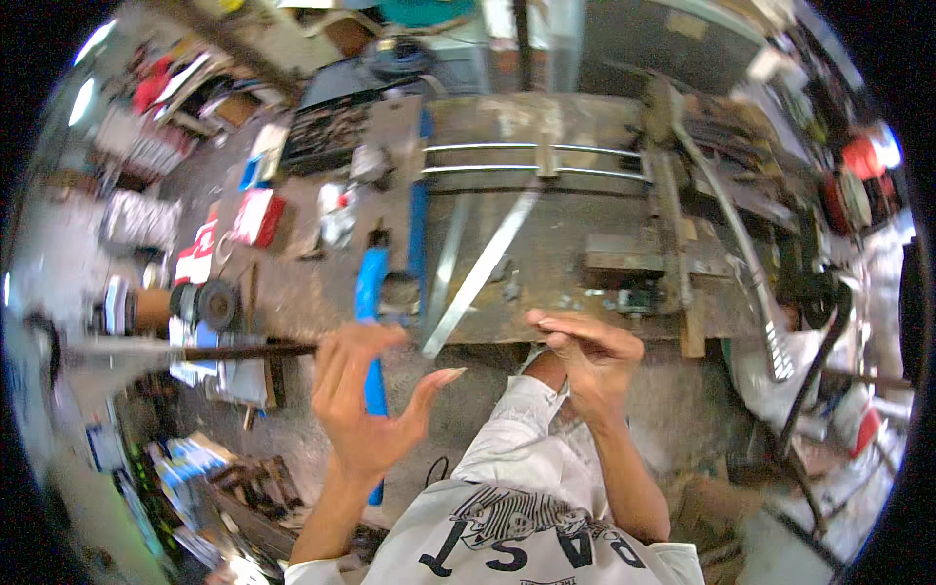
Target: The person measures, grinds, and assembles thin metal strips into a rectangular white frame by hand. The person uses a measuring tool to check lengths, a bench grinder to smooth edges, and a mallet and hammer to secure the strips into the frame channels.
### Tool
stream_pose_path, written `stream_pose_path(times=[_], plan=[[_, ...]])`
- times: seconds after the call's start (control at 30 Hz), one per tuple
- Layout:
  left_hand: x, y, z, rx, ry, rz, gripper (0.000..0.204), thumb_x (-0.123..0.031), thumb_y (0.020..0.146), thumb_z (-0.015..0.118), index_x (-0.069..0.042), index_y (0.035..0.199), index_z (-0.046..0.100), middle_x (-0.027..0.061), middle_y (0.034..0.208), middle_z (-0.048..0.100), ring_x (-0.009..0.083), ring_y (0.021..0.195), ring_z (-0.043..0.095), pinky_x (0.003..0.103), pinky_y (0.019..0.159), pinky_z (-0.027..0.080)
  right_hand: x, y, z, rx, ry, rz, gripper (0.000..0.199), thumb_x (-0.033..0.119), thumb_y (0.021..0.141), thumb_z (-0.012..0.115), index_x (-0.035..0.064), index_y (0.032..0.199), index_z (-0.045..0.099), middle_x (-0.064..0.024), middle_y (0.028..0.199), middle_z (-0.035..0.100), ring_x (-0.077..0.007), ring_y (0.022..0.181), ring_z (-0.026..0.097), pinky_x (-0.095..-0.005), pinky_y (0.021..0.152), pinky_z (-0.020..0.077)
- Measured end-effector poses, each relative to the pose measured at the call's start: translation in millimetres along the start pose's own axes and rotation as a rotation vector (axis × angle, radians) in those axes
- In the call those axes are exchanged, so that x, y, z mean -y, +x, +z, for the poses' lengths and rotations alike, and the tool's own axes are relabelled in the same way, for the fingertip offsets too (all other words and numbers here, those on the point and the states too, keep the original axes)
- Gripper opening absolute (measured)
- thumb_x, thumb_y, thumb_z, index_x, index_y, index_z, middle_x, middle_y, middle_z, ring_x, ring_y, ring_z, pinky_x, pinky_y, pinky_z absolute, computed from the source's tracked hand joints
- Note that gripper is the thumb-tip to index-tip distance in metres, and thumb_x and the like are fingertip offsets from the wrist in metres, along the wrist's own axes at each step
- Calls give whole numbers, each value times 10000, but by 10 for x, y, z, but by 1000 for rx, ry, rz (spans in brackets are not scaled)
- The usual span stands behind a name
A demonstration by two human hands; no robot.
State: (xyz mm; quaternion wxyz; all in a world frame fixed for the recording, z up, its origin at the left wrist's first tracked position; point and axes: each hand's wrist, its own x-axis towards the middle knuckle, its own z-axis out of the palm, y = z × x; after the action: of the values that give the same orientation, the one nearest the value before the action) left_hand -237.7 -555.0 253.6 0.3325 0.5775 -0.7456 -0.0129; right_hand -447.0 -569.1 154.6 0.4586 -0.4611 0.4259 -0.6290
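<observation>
My left hand [366,400] is held up near the bench's front edge, its thumb and fingers spread apart with nothing between them. Behind it runs a blue bar-shaped piece [370,283], partly hidden; whether the hand touches it I cannot tell. A bright flat metal strip [483,273] lies slanted on the bench, its near end between my two hands. Beside it rests a duller grey strip [447,255]. My right hand [597,363] hovers at the front edge with fingers stretched out together and the thumb beneath. No object shows in it.
Two shiny parallel rods [487,170] cross the wooden bench [556,214] behind the strips. On the right are a metal block [624,255] and a long metal bar [726,210]. To the left stand a red box [257,217] and a dark wheel [217,303].
</observation>
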Motion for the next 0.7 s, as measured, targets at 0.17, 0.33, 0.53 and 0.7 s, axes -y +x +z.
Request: stream_pose_path(times=[0.17, 0.33, 0.53, 0.7], plan=[[229, -1352, -362, 257, -1372, -883, 344, -108, 891, 708, 30, 1194, 621, 156, 1058, 691, 236, 951, 682, 374, 867, 550, 138, -535, 625, 455, -595, -1045, 368, 133, 615, 772, 146, 983, 777, -19, 1008, 690, -210, 900, 557, -316, 733, 492], [313, -2305, -1014, -60, -1421, -906, 570, -58, 791, 799, 42, 1278, 519, 150, 1071, 648, 214, 979, 672, 347, 849, 592, 132, -1152, 1385, 681, -490, -1450, 382, 99, 624, 756, 123, 1005, 767, -54, 1005, 653, -219, 926, 572, -351, 717, 487], [668, -3268, -1436, -396, -1180, -938, 654, -83, 732, 852, 52, 1273, 511, 98, 876, 686, 147, 790, 676, 272, 735, 554, 254, -1589, 2468, 858, -422, -457, 406, 189, 900, 674, 56, 1280, 625, -107, 1102, 686, -209, 1005, 627, -343, 869, 487], [985, -4309, -1870, -491, -851, -1074, 545, -97, 731, 848, 8, 1200, 593, 77, 819, 695, 131, 762, 666, 282, 743, 552, -125, -2406, 3598, 1584, -102, 287, 446, 279, 954, 648, -33, 1269, 597, -100, 1050, 699, -155, 926, 662, -308, 815, 533]])
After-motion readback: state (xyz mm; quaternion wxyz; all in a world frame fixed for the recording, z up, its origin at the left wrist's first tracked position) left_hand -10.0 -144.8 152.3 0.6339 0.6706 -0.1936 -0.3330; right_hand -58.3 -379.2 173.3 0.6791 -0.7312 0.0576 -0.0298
